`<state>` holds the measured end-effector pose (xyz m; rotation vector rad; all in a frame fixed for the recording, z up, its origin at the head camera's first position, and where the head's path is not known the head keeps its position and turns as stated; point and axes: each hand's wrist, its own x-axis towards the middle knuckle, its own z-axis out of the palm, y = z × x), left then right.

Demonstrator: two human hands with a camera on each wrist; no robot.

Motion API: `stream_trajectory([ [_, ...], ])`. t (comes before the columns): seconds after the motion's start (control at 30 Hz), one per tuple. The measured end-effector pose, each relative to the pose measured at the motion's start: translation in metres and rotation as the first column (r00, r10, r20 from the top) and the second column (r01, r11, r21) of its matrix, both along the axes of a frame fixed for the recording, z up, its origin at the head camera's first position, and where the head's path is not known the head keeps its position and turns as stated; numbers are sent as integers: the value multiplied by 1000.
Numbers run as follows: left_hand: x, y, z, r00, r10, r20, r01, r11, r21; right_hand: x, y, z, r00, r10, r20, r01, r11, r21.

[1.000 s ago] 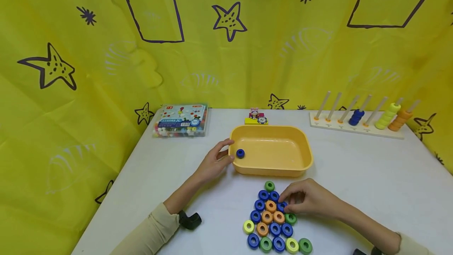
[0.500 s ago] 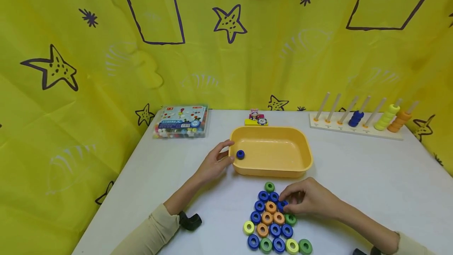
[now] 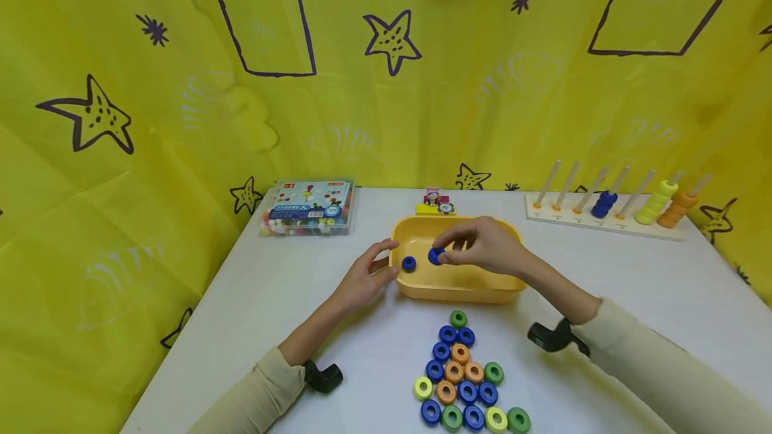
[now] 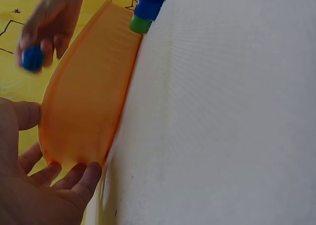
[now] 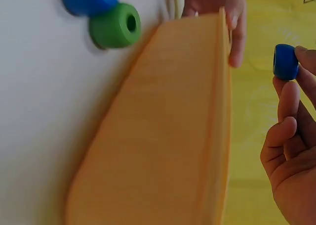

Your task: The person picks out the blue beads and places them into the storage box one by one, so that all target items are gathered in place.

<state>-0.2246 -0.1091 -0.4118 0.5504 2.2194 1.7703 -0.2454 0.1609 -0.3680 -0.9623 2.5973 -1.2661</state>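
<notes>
My right hand (image 3: 482,246) pinches a blue bead (image 3: 436,256) between thumb and fingertips, held above the inside of an orange-yellow plastic basin (image 3: 458,295). In the right wrist view the held blue bead (image 5: 286,62) shows its hole side-on. My left hand (image 3: 364,276) grips the left end of the basin, its fingers spread around the wall in the left wrist view. Another blue bead (image 3: 409,264) lies inside the basin near that hand. In front of the basin, blue, orange, green and yellow ring beads lie in a rough triangle, topped by a green bead (image 3: 458,319).
A clear box of coloured pieces (image 3: 309,207) stands at the back left. Behind the basin sits a small toy figure (image 3: 434,201). A wooden peg board (image 3: 603,217) with stacked beads is at the back right. A yellow patterned cloth (image 3: 386,112) hangs behind the white table (image 3: 241,300).
My right hand has lifted a blue bead from the right side of the triangle and carried it up and left over the basin. The left hand has stayed on the basin.
</notes>
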Motion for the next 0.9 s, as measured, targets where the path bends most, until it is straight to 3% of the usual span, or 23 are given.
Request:
stream_trajectory([
  [0.2, -1, -1, -1, 1000, -19, 4, 19, 1000, 13, -45, -27, -18, 995, 6, 100, 0, 998, -61],
  [0.37, 0, -1, 0, 1000, -10, 16, 10, 1000, 6, -66, -36, -35, 992, -34, 121, 33, 999, 8],
  [0.6, 0, -2, 3, 1000, -10, 25, 10, 1000, 0, -76, -43, -50, 994, -31, 108, 24, 997, 73],
  [0.9, 0, -1, 2, 999, -3, 33, 3, 1000, 1, -76, -49, -61, 990, -8, 139, -5, 996, 91],
])
